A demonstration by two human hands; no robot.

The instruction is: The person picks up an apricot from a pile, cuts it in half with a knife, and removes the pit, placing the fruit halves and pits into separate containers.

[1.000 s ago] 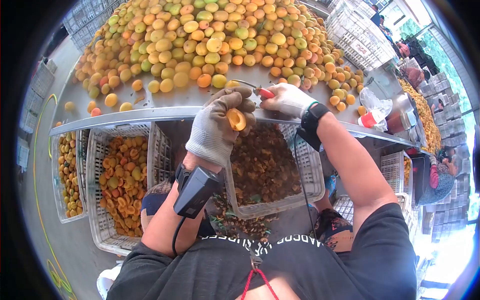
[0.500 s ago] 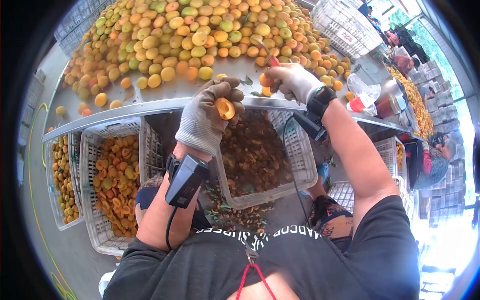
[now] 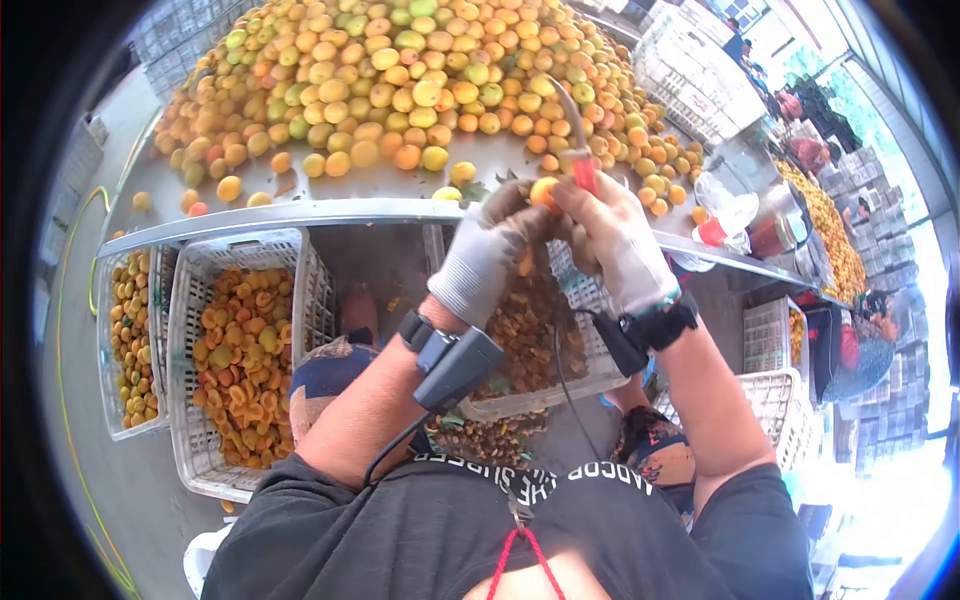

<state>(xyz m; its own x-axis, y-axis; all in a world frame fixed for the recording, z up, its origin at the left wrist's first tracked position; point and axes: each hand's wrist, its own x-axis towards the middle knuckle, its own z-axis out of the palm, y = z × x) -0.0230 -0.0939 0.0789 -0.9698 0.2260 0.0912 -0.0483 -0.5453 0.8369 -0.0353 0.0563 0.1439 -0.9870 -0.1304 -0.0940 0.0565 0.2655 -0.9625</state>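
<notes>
My hands are together just over the table's front edge, both in work gloves. My right hand (image 3: 618, 238) is closed around the red handle of a curved knife (image 3: 584, 175), its blade pointing up and away. Between the hands is an orange apricot (image 3: 543, 192), touched by the fingers of both. My left hand (image 3: 492, 240) is closed, its dark-palmed fingers curled at the apricot. An orange piece (image 3: 526, 262), perhaps an apricot half, shows under those fingers. Below stands a crate (image 3: 590, 375) of brownish pits or scraps, partly hidden by my hands.
A large apricot heap (image 3: 400, 90) covers the metal table (image 3: 330, 210). Crates of halved apricots (image 3: 240, 370) and of apricots (image 3: 130, 340) stand at left. White crates (image 3: 695, 75), a plastic bag (image 3: 728, 207) and a jar (image 3: 775, 235) are at right. Other people work far right.
My hands have come together from apart. The left moved right and the right moved down, bringing the knife upright by the apricot. The open half seen in my left hand is now largely hidden.
</notes>
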